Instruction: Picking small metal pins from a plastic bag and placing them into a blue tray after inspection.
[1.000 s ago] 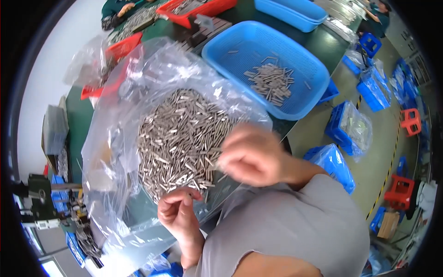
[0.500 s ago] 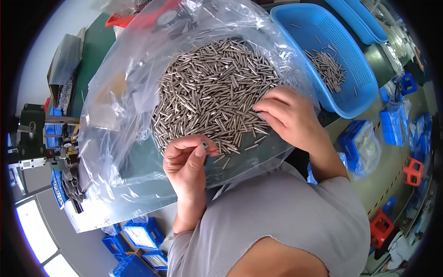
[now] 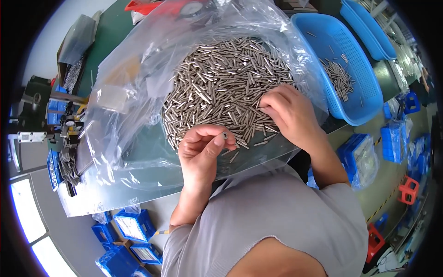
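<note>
One metal pin [image 3: 225, 135], round end toward the camera, sits pinched in your left hand's [image 3: 199, 151] grip; beyond it, the heap of pins [image 3: 221, 85] lies on clear plastic sheeting [image 3: 115, 138]. Your right hand [image 3: 293, 116] meets the heap's right side, its grip's contents hidden.

Two light-blue basins [image 3: 374, 34] sat nested at the upper right of the green table [image 3: 110, 44], and a red bin [image 3: 138, 6] showed at its far edge. A black machine [image 3: 36, 98] stood at the far left, above bright window panes [image 3: 28, 210]. Blue crates [image 3: 119, 263] lay on the floor at lower left. On the right, plastic covered another blue crate [image 3: 357, 157], and two red stools [image 3: 408, 190] stood near yellow-and-black floor tape [image 3: 382, 201].
</note>
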`<state>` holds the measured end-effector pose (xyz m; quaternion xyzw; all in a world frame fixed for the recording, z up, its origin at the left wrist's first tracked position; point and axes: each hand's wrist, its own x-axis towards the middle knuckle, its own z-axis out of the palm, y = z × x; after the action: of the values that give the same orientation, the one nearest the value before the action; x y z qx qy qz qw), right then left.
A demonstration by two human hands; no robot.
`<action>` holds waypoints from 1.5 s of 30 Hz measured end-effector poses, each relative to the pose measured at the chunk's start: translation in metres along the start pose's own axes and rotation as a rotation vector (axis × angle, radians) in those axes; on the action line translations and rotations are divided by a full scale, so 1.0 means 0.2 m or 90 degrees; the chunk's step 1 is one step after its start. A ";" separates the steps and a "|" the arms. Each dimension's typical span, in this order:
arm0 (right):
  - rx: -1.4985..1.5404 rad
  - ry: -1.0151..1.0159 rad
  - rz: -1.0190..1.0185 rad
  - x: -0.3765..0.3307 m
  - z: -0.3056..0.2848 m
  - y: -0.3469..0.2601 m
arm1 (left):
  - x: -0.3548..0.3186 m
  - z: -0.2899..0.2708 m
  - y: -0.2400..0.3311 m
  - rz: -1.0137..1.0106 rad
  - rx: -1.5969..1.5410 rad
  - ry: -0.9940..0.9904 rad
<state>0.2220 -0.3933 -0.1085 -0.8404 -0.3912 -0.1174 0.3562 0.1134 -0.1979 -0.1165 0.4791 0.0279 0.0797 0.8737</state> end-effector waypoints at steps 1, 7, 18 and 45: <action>0.053 0.016 -0.003 0.00 -0.01 -0.02 | 0.00 0.00 0.00 -0.014 -0.016 -0.012; 0.317 0.020 0.048 -0.01 -0.01 -0.20 | -0.01 0.00 -0.01 -0.059 -0.043 -0.036; 0.270 0.026 -0.043 -0.01 0.00 -0.24 | -0.05 0.00 -0.03 -0.061 -0.015 -0.031; 0.377 0.007 0.041 -0.01 0.05 -0.24 | -0.02 0.05 -0.01 -0.075 -0.013 -0.011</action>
<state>0.1850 -0.3656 -0.0927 -0.7109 -0.3798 0.0084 0.5918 0.1108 -0.2083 -0.1123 0.4685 0.0477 0.0241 0.8818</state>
